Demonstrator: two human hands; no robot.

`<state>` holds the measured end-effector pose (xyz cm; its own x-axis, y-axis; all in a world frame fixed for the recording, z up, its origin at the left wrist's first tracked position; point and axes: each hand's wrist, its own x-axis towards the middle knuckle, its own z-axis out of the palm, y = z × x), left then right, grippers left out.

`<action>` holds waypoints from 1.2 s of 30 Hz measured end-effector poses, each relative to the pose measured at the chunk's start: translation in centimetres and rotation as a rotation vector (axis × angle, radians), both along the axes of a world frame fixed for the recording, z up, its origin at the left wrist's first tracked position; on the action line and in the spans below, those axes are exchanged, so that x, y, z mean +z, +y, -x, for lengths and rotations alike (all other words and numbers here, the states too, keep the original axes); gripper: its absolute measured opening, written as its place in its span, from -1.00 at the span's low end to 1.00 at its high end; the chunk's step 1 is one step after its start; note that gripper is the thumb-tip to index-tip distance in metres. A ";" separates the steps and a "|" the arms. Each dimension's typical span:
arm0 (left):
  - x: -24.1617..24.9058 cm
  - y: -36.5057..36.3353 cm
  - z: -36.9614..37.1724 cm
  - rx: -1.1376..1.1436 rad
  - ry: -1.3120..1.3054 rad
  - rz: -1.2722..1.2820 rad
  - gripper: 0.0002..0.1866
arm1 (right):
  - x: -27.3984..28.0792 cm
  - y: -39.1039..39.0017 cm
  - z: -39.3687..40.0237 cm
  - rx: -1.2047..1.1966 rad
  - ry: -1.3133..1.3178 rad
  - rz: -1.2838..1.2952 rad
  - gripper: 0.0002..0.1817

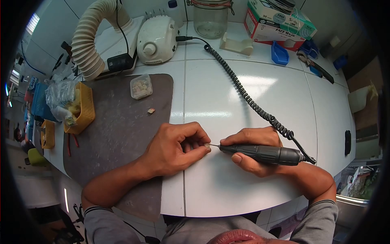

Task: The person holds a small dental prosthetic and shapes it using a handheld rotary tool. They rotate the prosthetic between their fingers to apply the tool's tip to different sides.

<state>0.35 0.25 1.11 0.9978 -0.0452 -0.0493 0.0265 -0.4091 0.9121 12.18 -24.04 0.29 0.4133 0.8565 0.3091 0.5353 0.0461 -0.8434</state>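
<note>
My right hand (pixel 255 136) is wrapped round a black rotary handpiece (pixel 268 154), which lies nearly level and points left. Its thin metal bit (pixel 215 145) reaches a small pale piece (pixel 207 145) pinched between thumb and fingertips of my left hand (pixel 172 146). The fingers cover much of that piece, so its exact kind does not show. A coiled black cord (pixel 243 91) runs from the handpiece back to a white control unit (pixel 157 40) with a knob. On the dark mat, a clear tub (pixel 141 86) holds pale bits, and one small brownish chip (pixel 151 111) lies near it.
The dark mat (pixel 118 138) covers the left of the white tiled table (pixel 235 191). At the left stand a yellow basket (pixel 84 107) with plastic bags and a ribbed white hose (pixel 83 44). A glass jar (pixel 210 20), mask box (pixel 276 30), blue tray (pixel 280 53) and pliers (pixel 317 67) line the back.
</note>
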 end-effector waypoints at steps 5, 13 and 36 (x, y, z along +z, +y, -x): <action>-0.1 0.0 0.1 -0.005 0.001 0.001 -0.83 | -0.3 0.0 0.0 -0.004 -0.001 -0.013 -0.66; 0.0 0.0 0.0 -0.010 -0.001 -0.011 -0.82 | 0.0 -0.1 0.1 -0.002 -0.004 0.019 -0.67; 0.0 0.0 0.1 -0.008 0.015 -0.013 -0.84 | 0.0 0.0 0.0 -0.001 -0.012 0.023 -0.67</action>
